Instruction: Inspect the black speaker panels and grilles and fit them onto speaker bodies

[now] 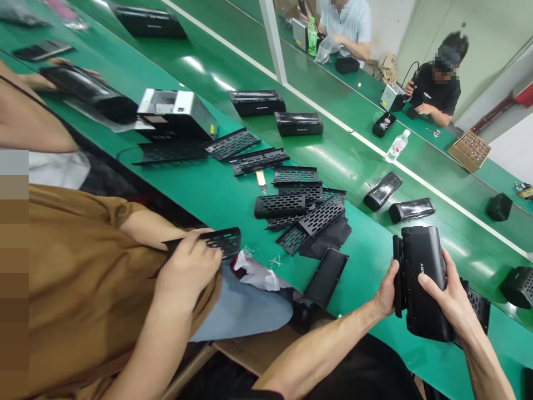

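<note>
The speaker housing [420, 283] is smooth, matt black plastic with a faint sheen. The perforated grille panels [258, 161] are matt black, their material hard to tell. The bench [366, 278] is glossy green, and the water bottle [397, 145] is clear plastic.

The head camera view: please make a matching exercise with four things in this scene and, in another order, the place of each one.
Things:
1. Black box-shaped casing
2. Black perforated grille panel
3. Clear plastic water bottle
4. Brown cardboard tray

Places:
A. Beside the white strip of the green bench
B. In the person's left hand and right hand
C. Near the seated co-worker in black
D. In the hand of the co-worker in brown

Pairs: 1-B; 2-D; 3-A; 4-C
</note>
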A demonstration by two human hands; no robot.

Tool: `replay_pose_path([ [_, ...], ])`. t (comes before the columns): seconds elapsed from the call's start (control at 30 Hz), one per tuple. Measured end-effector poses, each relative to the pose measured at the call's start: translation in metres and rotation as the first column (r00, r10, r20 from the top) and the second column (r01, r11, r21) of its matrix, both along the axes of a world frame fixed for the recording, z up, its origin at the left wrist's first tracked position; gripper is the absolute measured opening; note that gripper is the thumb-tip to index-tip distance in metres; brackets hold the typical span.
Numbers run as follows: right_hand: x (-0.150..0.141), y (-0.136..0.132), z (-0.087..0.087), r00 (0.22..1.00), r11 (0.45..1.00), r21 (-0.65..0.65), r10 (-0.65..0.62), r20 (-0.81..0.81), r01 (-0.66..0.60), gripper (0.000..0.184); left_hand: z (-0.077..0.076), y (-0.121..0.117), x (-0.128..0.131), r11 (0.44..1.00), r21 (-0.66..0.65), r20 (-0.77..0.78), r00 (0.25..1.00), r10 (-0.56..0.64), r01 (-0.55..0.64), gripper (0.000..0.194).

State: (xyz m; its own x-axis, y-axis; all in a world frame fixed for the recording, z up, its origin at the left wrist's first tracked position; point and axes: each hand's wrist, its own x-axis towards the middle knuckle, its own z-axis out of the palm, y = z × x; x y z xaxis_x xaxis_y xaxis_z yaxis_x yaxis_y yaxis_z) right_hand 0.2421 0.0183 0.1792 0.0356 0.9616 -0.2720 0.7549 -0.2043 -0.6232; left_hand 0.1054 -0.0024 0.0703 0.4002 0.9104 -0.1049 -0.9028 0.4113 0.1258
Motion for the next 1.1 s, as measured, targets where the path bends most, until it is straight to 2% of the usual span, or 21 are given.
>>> replay_pose_path([
  [0.07, 0.000, 0.003, 0.005, 0.999, 0.997, -0.068, -0.039, 0.004, 0.040, 0.113, -0.001, 0.000, 0.000, 1.000, -0.002, 0.004, 1.000, -0.013, 0.013, 0.083],
  [0.17, -0.010, 0.006, 0.010, 0.996, 0.994, -0.074, -0.071, 0.054, 0.075, 0.116, -0.003, 0.000, 0.001, 0.999, -0.006, 0.020, 0.999, 0.049, -0.049, 0.076],
  [0.3, -0.024, 0.006, 0.010, 0.988, 0.994, -0.066, -0.078, 0.135, 0.087, 0.120, -0.006, -0.001, 0.001, 0.997, -0.013, 0.038, 0.997, 0.073, -0.072, 0.046],
  [0.4, -0.027, 0.006, 0.010, 0.983, 0.993, -0.087, -0.069, 0.168, 0.085, 0.120, -0.009, 0.000, 0.000, 0.998, -0.018, 0.043, 0.997, 0.067, -0.066, 0.033],
  [0.67, -0.018, 0.013, 0.004, 0.983, 0.997, -0.064, -0.027, 0.182, 0.040, 0.121, -0.009, 0.006, -0.001, 0.993, -0.046, 0.046, 0.993, 0.108, -0.106, 0.033],
  [0.8, -0.027, 0.009, 0.007, 0.978, 0.997, -0.070, -0.012, 0.209, 0.028, 0.122, -0.007, 0.007, 0.000, 0.989, -0.070, 0.041, 0.990, 0.135, -0.132, 0.044],
  [0.9, -0.032, 0.005, 0.009, 0.975, 0.997, -0.078, -0.002, 0.221, 0.020, 0.125, -0.004, 0.008, -0.001, 0.985, -0.089, 0.036, 0.987, 0.154, -0.150, 0.081],
  [0.97, -0.032, 0.003, 0.009, 0.975, 0.997, -0.069, 0.001, 0.224, 0.015, 0.125, -0.002, 0.008, 0.000, 0.983, -0.093, 0.022, 0.986, 0.164, -0.161, 0.094],
  [1.03, -0.028, 0.005, 0.008, 0.975, 0.999, -0.052, 0.008, 0.222, 0.004, 0.121, 0.001, 0.008, 0.003, 0.980, -0.086, -0.001, 0.984, 0.181, -0.180, 0.079],
  [1.1, -0.024, 0.009, 0.007, 0.978, 0.999, -0.036, 0.027, 0.205, -0.020, 0.116, 0.004, 0.008, 0.008, 0.978, -0.078, -0.019, 0.981, 0.195, -0.196, 0.046],
])
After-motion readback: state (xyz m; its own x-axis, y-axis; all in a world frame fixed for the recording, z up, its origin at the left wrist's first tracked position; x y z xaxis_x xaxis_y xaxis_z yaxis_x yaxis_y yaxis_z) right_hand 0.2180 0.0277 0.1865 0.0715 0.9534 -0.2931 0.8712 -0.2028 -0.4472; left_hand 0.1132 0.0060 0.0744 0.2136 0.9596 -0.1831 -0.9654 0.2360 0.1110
